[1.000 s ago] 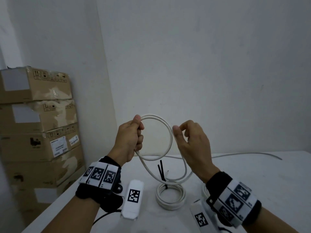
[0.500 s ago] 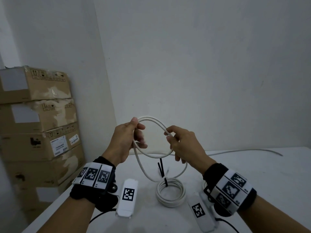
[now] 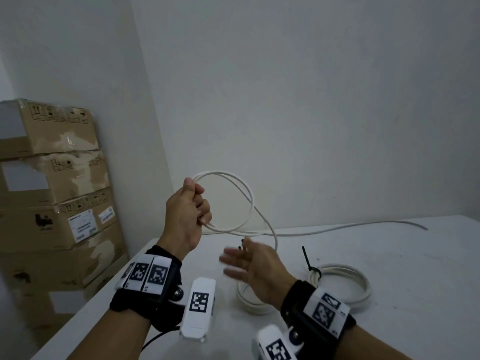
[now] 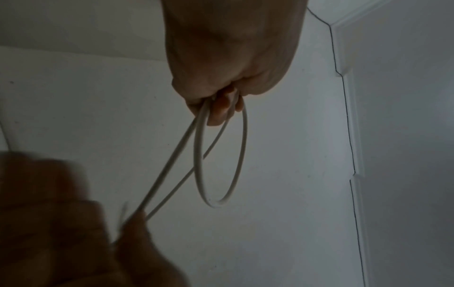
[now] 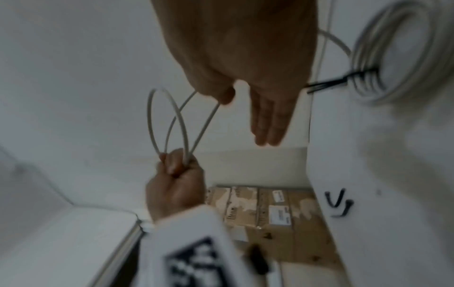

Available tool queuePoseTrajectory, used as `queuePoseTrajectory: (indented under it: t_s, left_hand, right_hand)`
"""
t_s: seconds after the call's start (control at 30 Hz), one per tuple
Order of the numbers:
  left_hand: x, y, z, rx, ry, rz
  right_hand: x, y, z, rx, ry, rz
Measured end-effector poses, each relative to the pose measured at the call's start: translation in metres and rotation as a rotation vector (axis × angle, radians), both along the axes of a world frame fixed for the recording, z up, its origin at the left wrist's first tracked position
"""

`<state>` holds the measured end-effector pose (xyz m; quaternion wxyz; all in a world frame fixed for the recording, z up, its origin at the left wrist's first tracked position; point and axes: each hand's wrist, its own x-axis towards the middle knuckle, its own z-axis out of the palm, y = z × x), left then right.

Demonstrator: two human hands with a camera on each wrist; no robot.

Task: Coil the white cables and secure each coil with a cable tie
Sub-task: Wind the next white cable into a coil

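Observation:
My left hand [image 3: 198,203] is raised above the table and grips two loops of the white cable [image 3: 242,193] in its fist, which the left wrist view shows as well [image 4: 221,101]. The cable's free tail [image 3: 363,226] trails right across the white table [image 3: 415,268]. Below the loops, my right hand [image 3: 233,263] is blurred and open, fingers spread, holding nothing; the right wrist view shows its fingers [image 5: 267,120] straight. A finished coil [image 3: 361,287] bound with a black cable tie [image 3: 310,266] lies to the right. A second coil [image 3: 246,300] is partly hidden behind my right hand.
Stacked cardboard boxes [image 3: 52,178] stand left of the table, beyond its left edge. Loose black cable ties [image 5: 339,202] lie on the table surface. A white wall rises directly behind the table.
My right hand has let go of the cable loop, dropped toward the table and opened. My left hand keeps its grip on the loops.

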<state>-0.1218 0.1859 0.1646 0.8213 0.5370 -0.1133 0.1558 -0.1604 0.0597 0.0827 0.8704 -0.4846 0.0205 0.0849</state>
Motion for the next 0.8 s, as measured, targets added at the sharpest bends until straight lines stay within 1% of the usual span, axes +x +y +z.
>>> queuePoseTrajectory:
  t_s: [0.03, 0.07, 0.13, 0.17, 0.23, 0.33, 0.4, 0.47, 0.5, 0.57, 0.63, 0.7, 0.8]
  left_hand:
    - [-0.001, 0.002, -0.002, 0.009, 0.001, 0.005]
    - [-0.001, 0.004, -0.004, 0.019, 0.002, 0.013]
    - [-0.002, 0.01, -0.008, 0.03, 0.013, 0.014]
    - [-0.003, 0.012, -0.01, 0.033, 0.03, 0.004]
    - [-0.003, 0.013, -0.013, 0.045, 0.064, -0.013]
    - [-0.001, 0.016, -0.015, 0.068, 0.072, -0.017]
    - [0.0, 0.019, -0.015, 0.136, 0.082, -0.034]
    - [-0.002, 0.021, -0.017, 0.208, 0.086, -0.051]
    - [-0.002, 0.022, -0.018, 0.23, 0.084, -0.034]
    - [-0.002, 0.022, -0.02, 0.273, 0.062, 0.073]
    - [-0.001, 0.023, -0.024, 0.375, 0.02, 0.208]
    - [0.001, 0.023, -0.028, 0.483, -0.015, 0.303]
    - [0.004, 0.021, -0.032, 0.511, -0.001, 0.338]
  right_hand:
    - [0.003, 0.001, 0.005, 0.123, -0.012, -0.093]
    - [0.006, 0.001, 0.01, 0.206, -0.029, -0.169]
    - [0.008, 0.001, 0.019, 0.272, -0.069, -0.255]
    - [0.007, 0.002, 0.022, 0.252, -0.088, -0.282]
    - [0.007, 0.005, 0.021, 0.145, -0.124, -0.304]
    - [-0.001, 0.012, 0.013, -0.038, -0.196, -0.23]
    - [-0.007, 0.011, 0.01, -0.131, -0.271, -0.186]
    - [-0.007, 0.006, 0.011, -0.2, -0.326, -0.225]
    - [-0.006, 0.004, 0.012, -0.233, -0.336, -0.265]
    - [-0.002, -0.001, 0.014, -0.279, -0.338, -0.321]
    - [-0.001, -0.003, 0.015, -0.32, -0.344, -0.33]
    - [0.0, -0.003, 0.016, -0.371, -0.359, -0.339]
    - [0.004, -0.001, 0.014, -0.389, -0.363, -0.388]
